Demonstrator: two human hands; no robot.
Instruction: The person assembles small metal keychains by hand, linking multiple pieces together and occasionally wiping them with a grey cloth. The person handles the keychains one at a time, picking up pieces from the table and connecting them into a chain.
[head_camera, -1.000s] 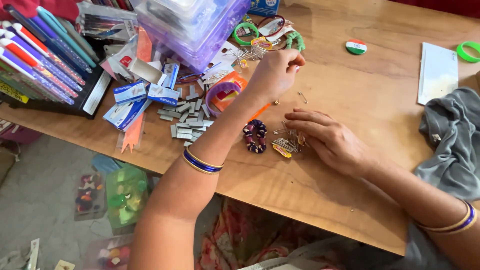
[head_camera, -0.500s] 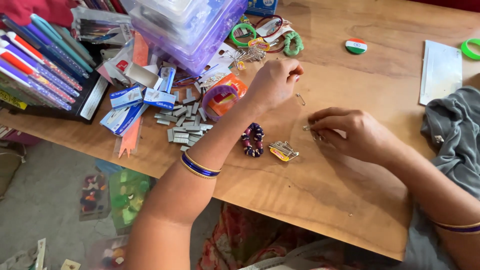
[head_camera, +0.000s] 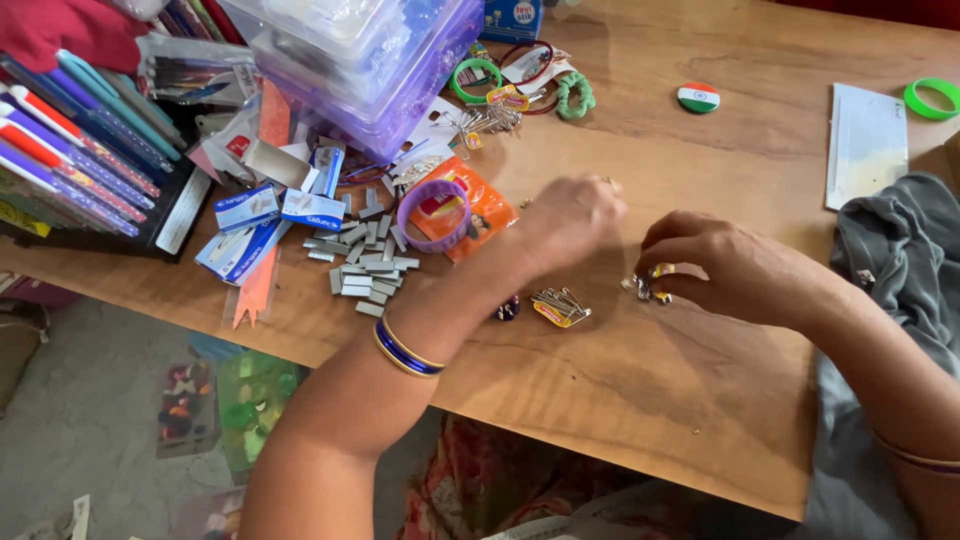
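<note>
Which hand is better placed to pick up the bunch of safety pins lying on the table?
Left. The left hand hovers just above the safety pin bunch; the right hand already pinches small pins.

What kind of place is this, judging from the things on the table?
Probably a small stationery or craft stall, or a home sorting table: a wooden table crowded with a tray of pens, loose staple strips, safety pins and stacked clear plastic boxes.

Both forearms are bare, without sleeves. The left wrist wears a gold bangle with a dark blue band (head_camera: 405, 350); the right arm wears a similar thin bangle (head_camera: 915, 457). Patterned red fabric covers the lap.
</note>
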